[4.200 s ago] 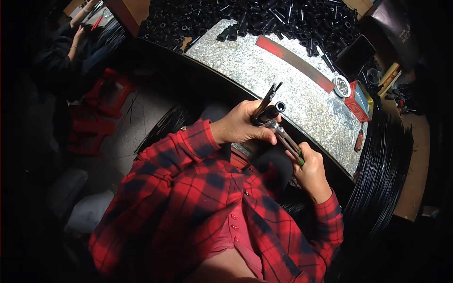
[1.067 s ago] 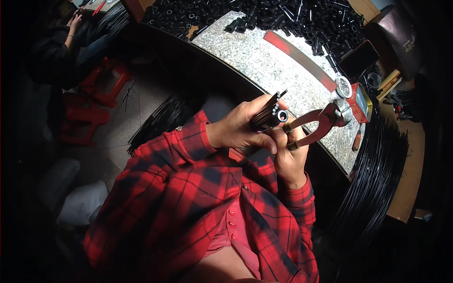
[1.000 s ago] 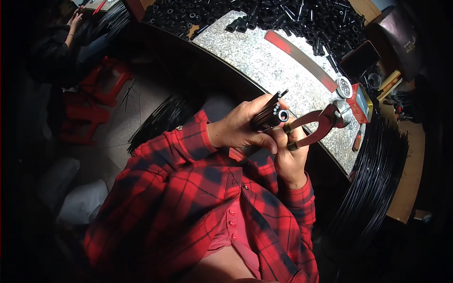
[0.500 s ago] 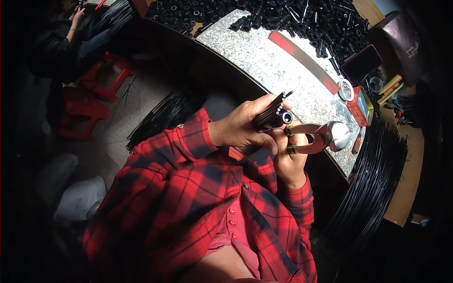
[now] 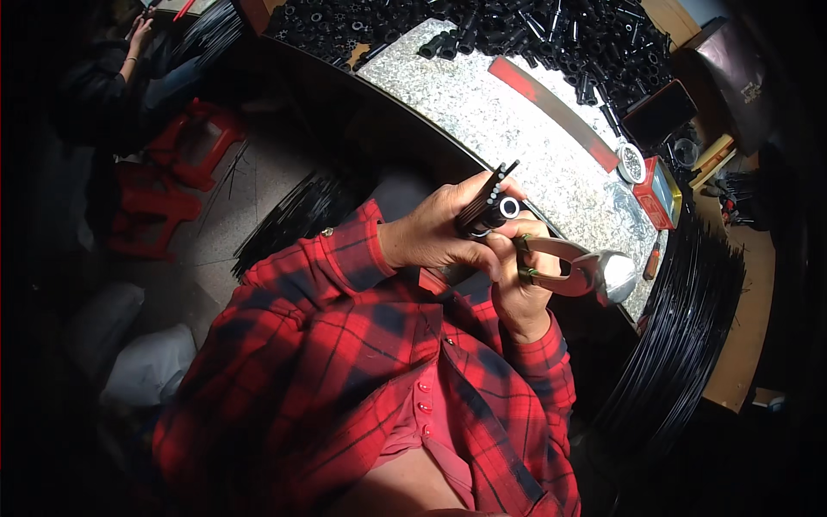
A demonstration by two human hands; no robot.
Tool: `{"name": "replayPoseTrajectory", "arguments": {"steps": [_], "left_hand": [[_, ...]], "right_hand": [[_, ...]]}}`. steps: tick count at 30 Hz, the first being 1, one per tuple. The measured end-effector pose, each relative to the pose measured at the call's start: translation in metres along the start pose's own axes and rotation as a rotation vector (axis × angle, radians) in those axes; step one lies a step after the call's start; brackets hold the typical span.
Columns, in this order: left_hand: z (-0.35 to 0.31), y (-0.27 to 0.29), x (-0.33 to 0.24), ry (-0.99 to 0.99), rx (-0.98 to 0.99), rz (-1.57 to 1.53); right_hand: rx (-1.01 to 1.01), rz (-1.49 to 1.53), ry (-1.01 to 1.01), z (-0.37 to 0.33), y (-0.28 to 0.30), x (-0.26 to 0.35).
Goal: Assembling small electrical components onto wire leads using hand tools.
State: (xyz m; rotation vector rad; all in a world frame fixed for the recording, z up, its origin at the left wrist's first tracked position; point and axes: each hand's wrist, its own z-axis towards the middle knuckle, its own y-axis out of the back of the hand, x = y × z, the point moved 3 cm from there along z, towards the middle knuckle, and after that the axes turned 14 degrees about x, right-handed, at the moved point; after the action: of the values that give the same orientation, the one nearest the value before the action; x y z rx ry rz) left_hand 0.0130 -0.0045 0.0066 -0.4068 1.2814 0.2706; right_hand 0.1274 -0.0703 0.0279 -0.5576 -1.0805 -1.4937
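Observation:
My left hand (image 5: 435,231) is closed round a bundle of thin black rods (image 5: 482,207), several with pale tips. At the near side of the rods, a black tube (image 5: 509,208) shows its round, pale open end. Beside it, my right hand (image 5: 523,280) grips a pair of end-cutting pincers (image 5: 564,265), their handles parted and the wide metal head pointing right. My right fingers touch the underside of the bundle next to my left thumb. Both hands are just off the edge of the speckled worktop (image 5: 482,103).
Black tubular parts (image 5: 534,30) are heaped at the back. A red-brown strip (image 5: 556,112), white dish (image 5: 631,162) and red box (image 5: 658,194) lie on the worktop. Long black rods (image 5: 680,327) stand right. Red stools (image 5: 194,142) and another person's hand (image 5: 139,33) are far left.
The bundle and tube have shifted slightly left and up in my left hand. My right hand has moved a little left, and the pincers' head has tipped lower.

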Motion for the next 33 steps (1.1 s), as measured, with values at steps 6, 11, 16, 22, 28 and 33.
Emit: {"name": "replayPoseTrajectory", "arguments": {"steps": [6, 11, 16, 22, 28, 33], "left_hand": [[-0.002, 0.007, 0.001, -0.057, 0.019, 0.122], [-0.004, 0.013, 0.004, -0.149, -0.039, -0.210], [-0.013, 0.036, 0.013, 0.042, 0.036, -0.208], [-0.020, 0.051, 0.013, 0.036, -0.031, -0.277], [-0.009, 0.035, 0.014, 0.077, -0.068, -0.179], [-0.002, 0.033, 0.012, 0.000, -0.043, -0.116]], "right_hand": [[-0.002, -0.024, -0.032, 0.005, 0.000, -0.007], [0.124, 0.206, -0.377, 0.015, 0.000, -0.007], [0.196, -0.038, -0.487, 0.006, 0.018, 0.000], [0.236, -0.616, -0.107, -0.013, 0.041, 0.012], [0.349, -0.913, -0.227, -0.021, 0.038, 0.022], [0.300, -0.976, -0.193, -0.024, 0.036, 0.021]]}}
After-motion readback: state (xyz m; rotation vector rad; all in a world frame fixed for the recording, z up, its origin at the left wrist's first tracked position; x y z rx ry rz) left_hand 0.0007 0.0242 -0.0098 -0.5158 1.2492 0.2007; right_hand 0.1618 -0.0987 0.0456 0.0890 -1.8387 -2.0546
